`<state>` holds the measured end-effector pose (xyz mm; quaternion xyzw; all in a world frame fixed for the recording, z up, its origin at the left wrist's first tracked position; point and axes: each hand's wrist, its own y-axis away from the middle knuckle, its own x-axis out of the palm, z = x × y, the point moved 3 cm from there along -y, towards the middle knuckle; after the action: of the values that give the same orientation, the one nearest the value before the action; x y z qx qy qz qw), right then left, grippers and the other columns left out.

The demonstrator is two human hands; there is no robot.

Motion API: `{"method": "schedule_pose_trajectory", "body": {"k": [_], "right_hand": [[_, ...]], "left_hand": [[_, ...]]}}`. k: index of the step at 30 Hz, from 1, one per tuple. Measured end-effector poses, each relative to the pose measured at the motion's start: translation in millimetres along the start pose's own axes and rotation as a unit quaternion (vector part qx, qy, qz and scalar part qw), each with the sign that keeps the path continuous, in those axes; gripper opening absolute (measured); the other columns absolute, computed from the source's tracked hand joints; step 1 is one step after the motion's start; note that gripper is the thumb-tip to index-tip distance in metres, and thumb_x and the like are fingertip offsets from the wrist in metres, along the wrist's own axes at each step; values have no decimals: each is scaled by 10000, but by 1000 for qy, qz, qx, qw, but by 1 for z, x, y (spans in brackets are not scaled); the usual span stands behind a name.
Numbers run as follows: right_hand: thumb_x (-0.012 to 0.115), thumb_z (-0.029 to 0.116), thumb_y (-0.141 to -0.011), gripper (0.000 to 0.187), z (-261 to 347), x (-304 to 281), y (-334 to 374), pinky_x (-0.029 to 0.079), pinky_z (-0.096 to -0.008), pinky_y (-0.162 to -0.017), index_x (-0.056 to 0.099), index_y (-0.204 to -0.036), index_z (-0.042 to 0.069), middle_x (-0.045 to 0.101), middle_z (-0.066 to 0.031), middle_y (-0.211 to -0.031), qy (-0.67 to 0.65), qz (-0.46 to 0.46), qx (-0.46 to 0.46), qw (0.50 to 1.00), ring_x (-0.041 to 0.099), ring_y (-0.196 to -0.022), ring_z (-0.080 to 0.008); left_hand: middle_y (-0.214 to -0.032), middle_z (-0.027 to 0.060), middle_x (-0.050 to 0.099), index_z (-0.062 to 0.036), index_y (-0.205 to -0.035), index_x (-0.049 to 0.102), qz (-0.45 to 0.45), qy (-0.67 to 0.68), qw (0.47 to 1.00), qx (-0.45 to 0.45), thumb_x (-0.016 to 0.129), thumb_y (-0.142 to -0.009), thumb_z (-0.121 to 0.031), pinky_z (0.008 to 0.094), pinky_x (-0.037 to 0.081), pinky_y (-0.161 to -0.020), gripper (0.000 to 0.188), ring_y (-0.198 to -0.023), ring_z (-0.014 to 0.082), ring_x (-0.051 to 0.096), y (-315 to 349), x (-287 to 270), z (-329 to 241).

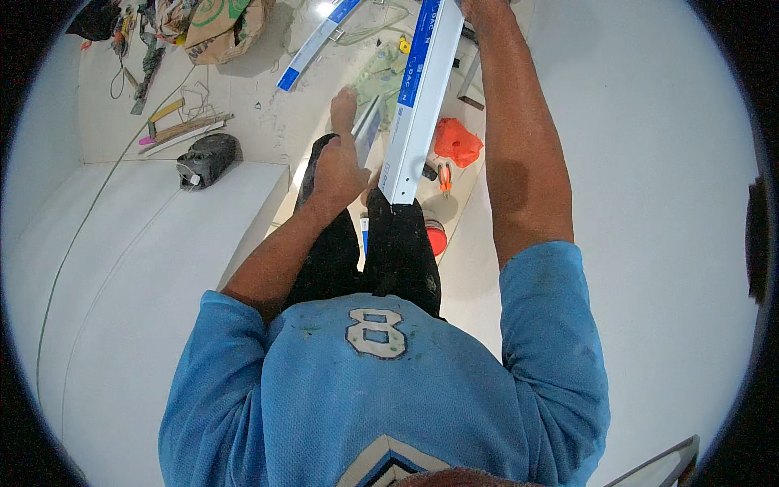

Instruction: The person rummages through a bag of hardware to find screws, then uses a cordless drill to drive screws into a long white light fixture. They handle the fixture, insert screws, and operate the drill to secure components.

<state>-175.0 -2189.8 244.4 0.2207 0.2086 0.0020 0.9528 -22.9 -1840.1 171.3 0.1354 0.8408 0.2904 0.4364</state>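
Observation:
A long white metal profile [412,134] with a blue printed film strip slopes away from me, its near end by my right knee. At the top edge, my right hand [485,10] is closed at the profile's far part; the frame cuts off some of its fingers. My left hand [339,170] is closed in front of my left knee. A shorter pale strip [367,128] with a bluish face sticks out from it, and its lower end is hidden by the hand. My bare left foot [343,109] is just beyond.
On the floor lie orange-handled pliers [445,178], a red plastic bag [458,143], a red-lidded tub [436,238] and another blue-filmed strip [312,49]. A dark pouch [207,161] with a cable sits on the white ledge [154,243] at left. Bags [223,28] lie far left; a white wall [649,203] rises right.

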Motion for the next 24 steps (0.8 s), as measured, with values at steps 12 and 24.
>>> {"method": "schedule_pose_trajectory", "body": {"k": [12, 24], "right_hand": [[813, 282, -814, 502, -34, 19, -1, 582, -418, -719, 749, -1045, -159, 771, -244, -920, -37, -17, -7, 999, 758, -814, -323], [837, 298, -889, 447, -96, 39, -11, 617, -453, -679, 749, -1038, -115, 764, -213, -894, 6, 15, -9, 1000, 758, -748, -324]], "left_hand": [[-1202, 184, 723, -41, -1177, 734, -266, 168, 921, 230, 881, -754, -180, 501, 517, -989, 469, -1125, 407, 681, -9, 44, 0], [-1155, 211, 668, -65, -1144, 670, -277, 264, 874, 299, 927, -679, -387, 537, 422, -1083, 621, -1186, 436, 612, -2, 86, 10]]}}
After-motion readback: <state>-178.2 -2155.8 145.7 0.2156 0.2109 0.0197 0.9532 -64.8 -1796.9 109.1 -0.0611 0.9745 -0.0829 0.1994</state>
